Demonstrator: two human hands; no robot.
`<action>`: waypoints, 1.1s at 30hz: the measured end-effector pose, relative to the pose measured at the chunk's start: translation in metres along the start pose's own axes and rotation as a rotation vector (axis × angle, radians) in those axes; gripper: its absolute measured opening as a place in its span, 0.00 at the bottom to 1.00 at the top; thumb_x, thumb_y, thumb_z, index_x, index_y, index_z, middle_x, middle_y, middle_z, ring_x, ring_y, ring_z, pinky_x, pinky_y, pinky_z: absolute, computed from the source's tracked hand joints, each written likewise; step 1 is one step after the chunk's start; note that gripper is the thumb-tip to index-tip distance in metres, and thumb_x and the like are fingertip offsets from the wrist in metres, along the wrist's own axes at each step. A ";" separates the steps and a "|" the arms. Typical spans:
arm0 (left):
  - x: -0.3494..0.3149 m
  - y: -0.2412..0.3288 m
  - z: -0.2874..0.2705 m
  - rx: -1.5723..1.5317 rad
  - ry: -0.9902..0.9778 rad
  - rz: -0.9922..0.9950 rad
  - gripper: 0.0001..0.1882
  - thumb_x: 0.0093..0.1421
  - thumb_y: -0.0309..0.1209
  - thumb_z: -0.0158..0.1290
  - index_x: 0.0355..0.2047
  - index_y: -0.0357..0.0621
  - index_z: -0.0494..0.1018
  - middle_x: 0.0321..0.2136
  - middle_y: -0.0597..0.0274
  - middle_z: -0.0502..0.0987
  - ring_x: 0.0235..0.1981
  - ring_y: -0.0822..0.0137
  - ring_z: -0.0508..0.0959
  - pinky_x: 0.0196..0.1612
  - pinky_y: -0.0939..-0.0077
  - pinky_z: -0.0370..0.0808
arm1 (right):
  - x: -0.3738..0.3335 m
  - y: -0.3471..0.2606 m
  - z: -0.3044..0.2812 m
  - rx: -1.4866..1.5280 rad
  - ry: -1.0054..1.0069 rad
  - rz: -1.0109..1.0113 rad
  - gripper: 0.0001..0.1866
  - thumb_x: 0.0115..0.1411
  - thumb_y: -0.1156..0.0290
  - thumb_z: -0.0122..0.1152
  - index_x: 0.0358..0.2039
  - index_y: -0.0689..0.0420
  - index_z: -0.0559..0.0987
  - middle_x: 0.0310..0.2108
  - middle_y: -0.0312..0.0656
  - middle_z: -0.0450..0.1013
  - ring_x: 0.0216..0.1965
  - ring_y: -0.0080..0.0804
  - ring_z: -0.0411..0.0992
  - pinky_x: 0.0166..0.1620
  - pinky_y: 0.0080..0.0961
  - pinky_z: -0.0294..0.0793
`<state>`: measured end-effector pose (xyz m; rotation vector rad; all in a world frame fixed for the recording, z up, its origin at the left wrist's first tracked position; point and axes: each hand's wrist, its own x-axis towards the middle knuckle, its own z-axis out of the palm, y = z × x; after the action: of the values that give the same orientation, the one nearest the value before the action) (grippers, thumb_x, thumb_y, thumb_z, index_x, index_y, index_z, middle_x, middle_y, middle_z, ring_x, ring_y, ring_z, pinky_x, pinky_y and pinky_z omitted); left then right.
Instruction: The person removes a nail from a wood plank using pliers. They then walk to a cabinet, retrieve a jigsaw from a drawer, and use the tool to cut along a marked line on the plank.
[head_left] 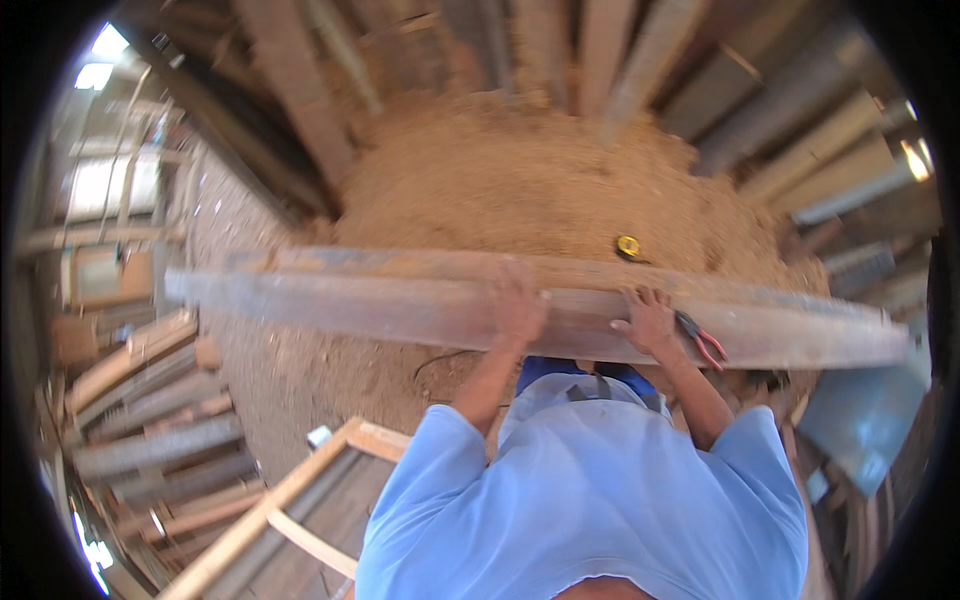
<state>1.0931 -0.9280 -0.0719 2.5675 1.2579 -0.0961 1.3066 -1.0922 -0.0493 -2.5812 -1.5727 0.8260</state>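
Note:
A long, thick wooden board stretches from left to right in front of me, just past my waist. My left hand lies on its upper face, fingers stretched toward the far edge and somewhat blurred. Farther right, my right hand rests on the same board with its fingers spread. Neither hand holds anything. Close beside the right hand, pliers with red handles lie on the board. A yellow and black tape measure is by the board's far edge; whether it touches the board I cannot tell.
Brown sawdust-covered ground spreads beyond the board. Upright planks lean around the far side. Stacked timber lies at the left. A wooden frame is near my left side, and a bluish sheet hangs below the board's right end.

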 end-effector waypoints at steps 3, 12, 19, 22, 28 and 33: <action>-0.058 -0.037 0.016 -0.047 0.147 -0.016 0.41 0.63 0.49 0.46 0.68 0.33 0.52 0.69 0.34 0.47 0.70 0.35 0.46 0.69 0.39 0.42 | 0.008 -0.020 -0.001 -0.019 -0.052 0.055 0.42 0.51 0.44 0.67 0.63 0.50 0.68 0.58 0.52 0.68 0.62 0.55 0.61 0.65 0.55 0.53; -0.097 -0.222 -0.007 -0.229 0.387 -1.235 0.46 0.62 0.55 0.51 0.67 0.29 0.52 0.67 0.32 0.52 0.68 0.38 0.52 0.67 0.41 0.47 | 0.029 -0.035 -0.010 -0.132 -0.262 0.165 0.43 0.51 0.46 0.69 0.62 0.55 0.68 0.62 0.56 0.64 0.65 0.60 0.57 0.67 0.58 0.47; -0.089 -0.318 0.028 -1.758 0.874 -0.938 0.32 0.69 0.41 0.49 0.62 0.27 0.58 0.56 0.47 0.70 0.54 0.60 0.73 0.54 0.65 0.73 | 0.070 -0.102 0.020 0.048 -0.241 -0.155 0.39 0.51 0.44 0.68 0.53 0.64 0.74 0.52 0.63 0.72 0.56 0.57 0.69 0.60 0.47 0.65; -0.069 -0.294 0.023 -1.863 0.897 -1.008 0.30 0.70 0.40 0.48 0.62 0.29 0.58 0.57 0.47 0.69 0.54 0.57 0.73 0.55 0.62 0.73 | 0.076 -0.126 0.018 0.054 -0.260 -0.111 0.37 0.53 0.46 0.66 0.49 0.68 0.76 0.48 0.64 0.74 0.53 0.56 0.72 0.57 0.43 0.69; -0.044 -0.266 -0.045 -1.827 0.605 -1.365 0.32 0.70 0.44 0.48 0.65 0.36 0.58 0.60 0.49 0.69 0.57 0.51 0.72 0.56 0.50 0.72 | 0.104 -0.097 0.017 0.169 -0.352 -0.128 0.33 0.57 0.50 0.63 0.48 0.69 0.77 0.49 0.64 0.74 0.54 0.54 0.73 0.55 0.42 0.70; -0.037 -0.253 -0.018 -1.642 0.727 -1.275 0.28 0.68 0.38 0.52 0.58 0.25 0.64 0.53 0.44 0.74 0.51 0.54 0.77 0.52 0.63 0.74 | 0.123 -0.069 0.019 0.184 -0.406 -0.070 0.32 0.58 0.50 0.61 0.50 0.67 0.77 0.49 0.63 0.75 0.53 0.52 0.74 0.55 0.41 0.70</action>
<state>0.8712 -0.8038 -0.1035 0.2270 1.7326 1.1172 1.2856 -0.9610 -0.0999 -2.3185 -1.5659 1.4842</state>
